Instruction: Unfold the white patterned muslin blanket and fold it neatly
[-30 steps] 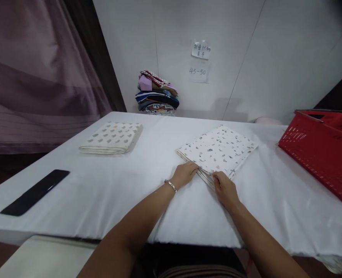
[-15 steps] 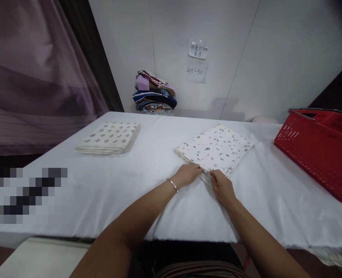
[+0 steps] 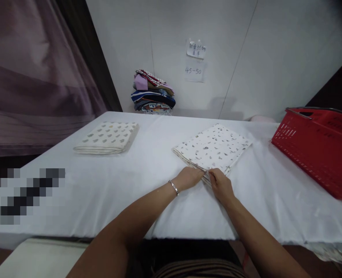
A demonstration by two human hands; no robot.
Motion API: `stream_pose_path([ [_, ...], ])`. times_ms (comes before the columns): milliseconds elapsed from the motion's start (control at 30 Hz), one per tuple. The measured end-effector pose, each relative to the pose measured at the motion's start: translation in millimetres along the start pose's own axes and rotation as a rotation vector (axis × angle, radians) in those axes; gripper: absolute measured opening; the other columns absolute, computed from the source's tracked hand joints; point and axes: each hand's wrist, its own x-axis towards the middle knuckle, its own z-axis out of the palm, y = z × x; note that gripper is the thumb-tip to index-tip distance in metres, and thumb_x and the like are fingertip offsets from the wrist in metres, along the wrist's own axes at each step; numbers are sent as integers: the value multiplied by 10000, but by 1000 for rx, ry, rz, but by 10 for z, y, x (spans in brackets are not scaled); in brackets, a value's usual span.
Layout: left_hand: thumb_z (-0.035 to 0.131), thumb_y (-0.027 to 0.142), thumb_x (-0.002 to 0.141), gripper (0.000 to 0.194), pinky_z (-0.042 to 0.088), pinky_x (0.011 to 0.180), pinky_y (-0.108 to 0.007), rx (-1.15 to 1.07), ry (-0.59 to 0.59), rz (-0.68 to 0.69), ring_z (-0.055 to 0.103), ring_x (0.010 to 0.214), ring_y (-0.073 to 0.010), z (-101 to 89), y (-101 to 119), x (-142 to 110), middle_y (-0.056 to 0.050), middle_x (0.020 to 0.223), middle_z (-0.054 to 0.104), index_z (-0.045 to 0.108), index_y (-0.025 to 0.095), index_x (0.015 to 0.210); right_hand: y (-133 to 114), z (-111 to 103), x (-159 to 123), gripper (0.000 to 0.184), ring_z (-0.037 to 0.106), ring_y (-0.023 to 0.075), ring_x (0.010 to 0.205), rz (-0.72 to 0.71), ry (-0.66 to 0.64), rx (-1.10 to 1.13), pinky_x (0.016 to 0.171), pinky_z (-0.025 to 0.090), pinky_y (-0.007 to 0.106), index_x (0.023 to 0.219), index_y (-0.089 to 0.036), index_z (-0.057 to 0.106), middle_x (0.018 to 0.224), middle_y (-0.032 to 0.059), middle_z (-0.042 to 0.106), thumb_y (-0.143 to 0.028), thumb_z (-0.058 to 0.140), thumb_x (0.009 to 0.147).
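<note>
A folded white cloth (image 3: 215, 144) with a small dark print lies at a slant on the table, its layered edge toward me. Both hands are at its near edge and corner. My left hand (image 3: 189, 177), with a bracelet at the wrist, is closed on the near edge, its fingertips partly hidden. Close beside it, my right hand (image 3: 220, 184) pinches the same edge near the corner. Farther left on the table rests a second folded cloth (image 3: 109, 136), cream with grey-green motifs, and neither hand touches it.
A white sheet covers the table (image 3: 148, 154). On the right stands a red plastic basket (image 3: 318, 150) with a metal handle. Behind the table's far edge is a stack of folded fabrics (image 3: 153, 92). Paper signs (image 3: 195, 71) hang on the wall, and a curtain (image 3: 38, 77) hangs at left.
My left hand has shifted slightly right along the cloth's near edge, closer to my right hand. The right hand keeps its pinch, and the camera view has moved a little.
</note>
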Motion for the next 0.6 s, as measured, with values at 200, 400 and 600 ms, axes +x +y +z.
stream_pose_path([
  [200, 363, 221, 911, 191, 439, 609, -266, -57, 19, -83, 612, 802, -186, 43, 26, -71, -31, 886, 645, 553, 198, 912, -32, -26, -8, 195, 551, 184, 868, -45, -117, -49, 742, 423, 287, 925, -209, 560, 910, 49, 616, -232, 368, 904],
  [400, 365, 262, 922, 173, 445, 668, -253, -165, 61, -121, 611, 853, -163, 43, 45, -85, -6, 923, 645, 532, 216, 925, -58, -46, -30, 174, 536, 199, 888, -95, -150, -87, 760, 428, 305, 980, -209, 552, 937, 52, 609, -230, 464, 831],
  [600, 340, 276, 932, 210, 440, 688, -244, -196, 108, -136, 608, 861, -146, 96, 50, -76, 7, 922, 645, 541, 220, 909, 13, 29, -34, 201, 553, 198, 915, -75, -93, -94, 773, 446, 313, 1029, -204, 543, 973, 59, 616, -230, 421, 871],
])
